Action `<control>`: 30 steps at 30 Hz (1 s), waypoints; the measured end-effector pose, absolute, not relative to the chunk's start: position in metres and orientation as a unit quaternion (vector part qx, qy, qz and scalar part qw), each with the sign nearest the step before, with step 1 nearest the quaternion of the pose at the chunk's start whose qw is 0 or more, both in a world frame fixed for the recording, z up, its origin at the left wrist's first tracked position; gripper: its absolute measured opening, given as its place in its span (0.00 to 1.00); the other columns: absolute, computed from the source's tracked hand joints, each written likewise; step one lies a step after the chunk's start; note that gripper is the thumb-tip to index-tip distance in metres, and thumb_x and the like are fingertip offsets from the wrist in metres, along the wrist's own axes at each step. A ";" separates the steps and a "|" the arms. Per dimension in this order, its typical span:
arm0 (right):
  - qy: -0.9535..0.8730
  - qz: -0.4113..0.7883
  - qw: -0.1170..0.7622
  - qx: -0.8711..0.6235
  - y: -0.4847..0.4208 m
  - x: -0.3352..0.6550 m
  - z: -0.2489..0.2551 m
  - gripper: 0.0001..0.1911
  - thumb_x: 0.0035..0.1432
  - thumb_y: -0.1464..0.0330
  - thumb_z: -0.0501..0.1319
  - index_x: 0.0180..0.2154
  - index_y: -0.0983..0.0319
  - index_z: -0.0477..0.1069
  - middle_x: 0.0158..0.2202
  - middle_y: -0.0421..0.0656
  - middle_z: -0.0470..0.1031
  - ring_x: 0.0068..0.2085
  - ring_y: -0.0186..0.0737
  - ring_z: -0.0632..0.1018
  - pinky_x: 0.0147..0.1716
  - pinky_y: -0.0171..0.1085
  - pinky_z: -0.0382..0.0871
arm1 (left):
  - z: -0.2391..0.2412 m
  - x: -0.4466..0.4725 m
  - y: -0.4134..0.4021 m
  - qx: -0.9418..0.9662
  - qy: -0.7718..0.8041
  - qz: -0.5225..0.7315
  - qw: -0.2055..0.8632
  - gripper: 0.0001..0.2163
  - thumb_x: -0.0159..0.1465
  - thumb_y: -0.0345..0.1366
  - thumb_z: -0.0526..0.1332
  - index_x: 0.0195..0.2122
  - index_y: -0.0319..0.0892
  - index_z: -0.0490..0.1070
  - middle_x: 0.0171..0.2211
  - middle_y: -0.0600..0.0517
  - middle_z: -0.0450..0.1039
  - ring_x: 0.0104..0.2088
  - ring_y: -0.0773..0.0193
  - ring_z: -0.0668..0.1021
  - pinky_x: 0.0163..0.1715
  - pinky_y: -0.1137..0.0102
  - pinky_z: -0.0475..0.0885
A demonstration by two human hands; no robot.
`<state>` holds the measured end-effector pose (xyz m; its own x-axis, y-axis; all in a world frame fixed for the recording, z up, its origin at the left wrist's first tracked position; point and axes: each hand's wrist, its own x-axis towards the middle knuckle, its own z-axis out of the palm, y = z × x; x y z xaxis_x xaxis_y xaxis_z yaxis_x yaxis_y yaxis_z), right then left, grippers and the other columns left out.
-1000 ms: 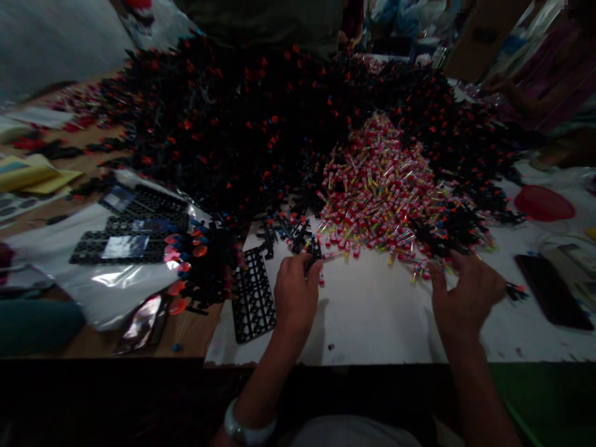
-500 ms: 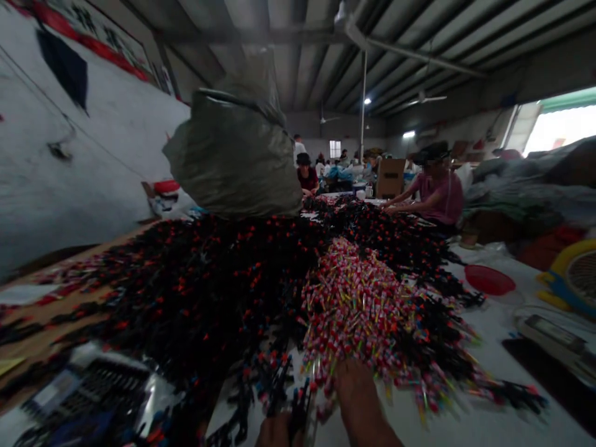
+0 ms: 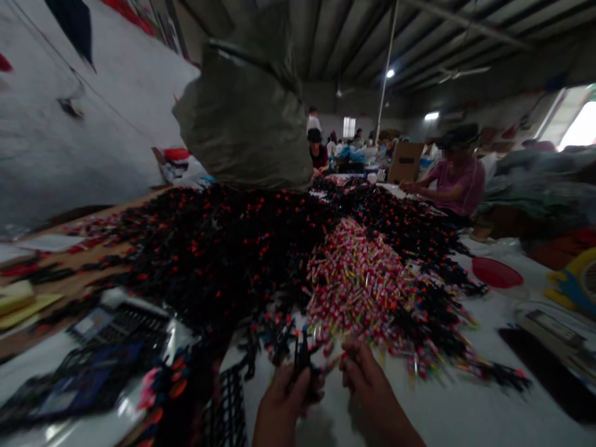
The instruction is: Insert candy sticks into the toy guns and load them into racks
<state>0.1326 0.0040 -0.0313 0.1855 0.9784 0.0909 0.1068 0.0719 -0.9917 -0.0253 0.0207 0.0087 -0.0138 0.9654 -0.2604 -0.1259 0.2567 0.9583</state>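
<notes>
Low in the centre of the head view, my left hand [image 3: 288,391] is closed around a black toy gun [image 3: 303,351], its barrel pointing up. Beside it, my right hand [image 3: 363,369] is closed, thumb and fingers pinched by a small pinkish tube [image 3: 333,362]; blur hides how firmly it is held. Right beyond my hands lies a heap of small pink, red and yellow tubes [image 3: 358,279]. A wide pile of black toy guns [image 3: 223,248] with orange and blue tips spreads to the left of the heap.
A big grey-green sack [image 3: 246,118] stands behind the pile. Black-and-blue packages in clear plastic [image 3: 93,372] lie at left. On the right are a red basin [image 3: 497,273], a dark flat mat [image 3: 544,372] and a yellow-and-blue fan [image 3: 572,279]. A co-worker [image 3: 459,174] sits at the far right.
The view has tipped down and shifted left. My right hand has drawn back from the tube heap toward my left hand, which has risen further into view with the toy gun.
</notes>
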 end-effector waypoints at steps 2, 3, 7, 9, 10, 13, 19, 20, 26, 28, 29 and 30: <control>-0.491 0.437 0.526 -0.539 -0.016 0.133 -0.022 0.14 0.63 0.59 0.52 0.44 0.60 0.64 0.34 0.42 0.71 0.31 0.35 0.73 0.31 0.34 0.69 | 0.012 -0.015 0.013 0.324 0.501 0.477 0.645 0.17 0.47 0.43 0.69 0.36 0.39 0.73 0.31 0.48 0.78 0.34 0.57 0.80 0.36 0.63 0.75; -0.489 0.445 0.520 -0.541 -0.024 0.132 -0.020 0.13 0.62 0.59 0.52 0.44 0.60 0.64 0.35 0.42 0.71 0.32 0.35 0.73 0.32 0.34 0.69 | 0.011 -0.012 0.011 0.304 0.492 0.480 0.659 0.17 0.48 0.42 0.69 0.36 0.38 0.73 0.31 0.48 0.78 0.34 0.58 0.79 0.36 0.64 0.75; -0.490 0.458 0.491 -0.555 -0.047 0.129 -0.023 0.13 0.62 0.60 0.53 0.45 0.60 0.64 0.36 0.42 0.71 0.36 0.36 0.73 0.37 0.35 0.69 | -0.001 -0.006 0.000 0.287 0.492 0.486 0.662 0.14 0.52 0.40 0.68 0.37 0.37 0.73 0.31 0.49 0.77 0.32 0.66 0.77 0.35 0.72 0.71; -0.493 0.462 0.487 -0.554 -0.054 0.126 -0.026 0.12 0.62 0.60 0.53 0.44 0.60 0.65 0.36 0.42 0.71 0.36 0.36 0.73 0.37 0.34 0.69 | -0.005 -0.004 -0.008 0.286 0.492 0.484 0.665 0.13 0.53 0.39 0.67 0.37 0.37 0.73 0.31 0.50 0.77 0.30 0.69 0.76 0.34 0.74 0.70; -0.493 0.463 0.487 -0.552 -0.055 0.125 -0.027 0.12 0.63 0.60 0.53 0.43 0.60 0.65 0.36 0.42 0.71 0.36 0.36 0.73 0.36 0.34 0.69 | -0.006 -0.003 -0.012 0.283 0.490 0.480 0.670 0.13 0.52 0.38 0.68 0.37 0.37 0.73 0.31 0.50 0.77 0.29 0.69 0.76 0.33 0.75 0.69; -0.496 0.463 0.490 -0.547 -0.057 0.125 -0.027 0.11 0.62 0.61 0.53 0.42 0.60 0.65 0.36 0.42 0.71 0.35 0.35 0.73 0.36 0.34 0.69 | -0.005 -0.001 -0.019 0.276 0.476 0.467 0.692 0.15 0.50 0.36 0.69 0.37 0.38 0.73 0.31 0.52 0.77 0.30 0.69 0.76 0.33 0.75 0.69; -0.493 0.458 0.459 -0.580 -0.062 0.134 -0.026 0.11 0.63 0.61 0.53 0.42 0.60 0.66 0.33 0.40 0.70 0.32 0.34 0.72 0.34 0.33 0.67 | -0.007 -0.003 -0.022 0.277 0.478 0.462 0.694 0.16 0.49 0.35 0.70 0.39 0.39 0.72 0.33 0.52 0.77 0.31 0.68 0.76 0.33 0.73 0.71; -0.493 0.458 0.455 -0.583 -0.063 0.135 -0.026 0.11 0.63 0.61 0.53 0.42 0.60 0.66 0.33 0.40 0.71 0.33 0.34 0.72 0.34 0.33 0.67 | -0.008 -0.003 -0.022 0.277 0.480 0.465 0.690 0.16 0.49 0.36 0.70 0.38 0.39 0.72 0.33 0.52 0.77 0.31 0.67 0.76 0.33 0.73 0.71; -0.482 0.476 0.451 -0.581 -0.063 0.135 -0.023 0.15 0.64 0.58 0.50 0.43 0.61 0.67 0.32 0.41 0.71 0.32 0.34 0.72 0.33 0.33 0.67 | -0.009 -0.001 -0.022 0.301 0.499 0.480 0.656 0.16 0.50 0.37 0.69 0.39 0.39 0.70 0.32 0.53 0.77 0.31 0.68 0.76 0.34 0.73 0.71; -0.481 0.478 0.452 -0.580 -0.062 0.133 -0.023 0.16 0.64 0.57 0.49 0.43 0.61 0.67 0.32 0.41 0.71 0.31 0.33 0.72 0.32 0.32 0.67 | -0.006 -0.001 -0.022 0.308 0.508 0.479 0.646 0.17 0.50 0.38 0.69 0.39 0.40 0.70 0.33 0.52 0.77 0.33 0.66 0.77 0.35 0.73 0.71; -0.482 0.475 0.453 -0.580 -0.061 0.131 -0.024 0.17 0.64 0.57 0.49 0.42 0.61 0.68 0.32 0.41 0.71 0.30 0.33 0.72 0.31 0.32 0.67 | -0.005 -0.001 -0.021 0.313 0.514 0.474 0.643 0.17 0.50 0.39 0.69 0.39 0.39 0.71 0.33 0.51 0.78 0.33 0.65 0.77 0.35 0.72 0.71; -0.484 0.472 0.454 -0.581 -0.060 0.129 -0.026 0.18 0.64 0.56 0.49 0.41 0.61 0.68 0.31 0.41 0.71 0.30 0.33 0.72 0.31 0.32 0.67 | -0.003 -0.001 -0.021 0.319 0.520 0.468 0.639 0.17 0.50 0.39 0.69 0.39 0.39 0.71 0.33 0.50 0.78 0.34 0.63 0.78 0.36 0.71 0.72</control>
<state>0.1289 -0.0605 -0.0256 0.0860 0.9903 -0.1093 0.1340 -0.1203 -0.9837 -0.0011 -0.0214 -0.0027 0.0200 0.9304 -0.3661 -0.2668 0.3578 0.8949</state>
